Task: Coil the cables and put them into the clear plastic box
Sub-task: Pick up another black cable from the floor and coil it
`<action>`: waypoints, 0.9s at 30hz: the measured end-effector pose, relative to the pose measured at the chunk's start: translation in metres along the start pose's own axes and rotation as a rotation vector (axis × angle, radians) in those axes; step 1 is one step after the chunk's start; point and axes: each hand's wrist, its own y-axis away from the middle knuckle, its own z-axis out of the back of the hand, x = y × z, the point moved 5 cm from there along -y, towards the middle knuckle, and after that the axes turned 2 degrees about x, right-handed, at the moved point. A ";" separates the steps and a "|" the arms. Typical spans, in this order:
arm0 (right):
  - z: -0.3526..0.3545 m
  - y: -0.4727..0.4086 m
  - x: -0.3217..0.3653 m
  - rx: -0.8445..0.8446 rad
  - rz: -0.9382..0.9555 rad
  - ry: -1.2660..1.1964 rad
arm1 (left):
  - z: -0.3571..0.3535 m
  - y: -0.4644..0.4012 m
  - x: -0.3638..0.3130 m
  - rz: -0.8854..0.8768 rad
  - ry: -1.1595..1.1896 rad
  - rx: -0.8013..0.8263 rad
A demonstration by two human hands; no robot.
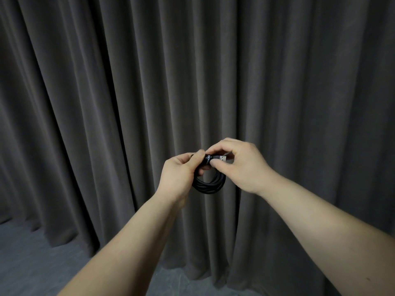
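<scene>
We see both hands raised in mid-air in front of a dark grey curtain (106,103), forearms reaching up from the lower edge of the view. Between them hangs one black cable (208,184), wound into a small round coil of several loops.

We note the left hand (178,171) at the coil's left side. Its fingers curl round the bundled loops and its thumb presses at the top, so the coil hangs from this grip, the lower loops drooping below the palm.

We note the right hand (237,165) at the coil's upper right, touching or nearly touching the left thumb. Its thumb and forefinger pinch the cable's free end just behind the plug (222,158), whose metal USB tip points right, into the curled fingers. The black plug body carries pale lettering too small for us to read. The other fingers of this hand are curled loosely above the plug.

The plug end lies across the top of the coil, between the two thumbs. We cannot tell whether it is tucked through the loops.

A grey floor (32,263) shows at the lower left below the curtain hem.
</scene>
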 end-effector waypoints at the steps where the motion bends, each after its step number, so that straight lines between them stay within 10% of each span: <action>1: 0.000 0.000 0.000 -0.019 -0.012 -0.027 | 0.000 0.001 -0.001 -0.007 0.003 -0.004; 27: 0.007 -0.005 0.002 -0.123 -0.180 -0.203 | -0.001 0.008 0.002 -0.038 -0.066 0.002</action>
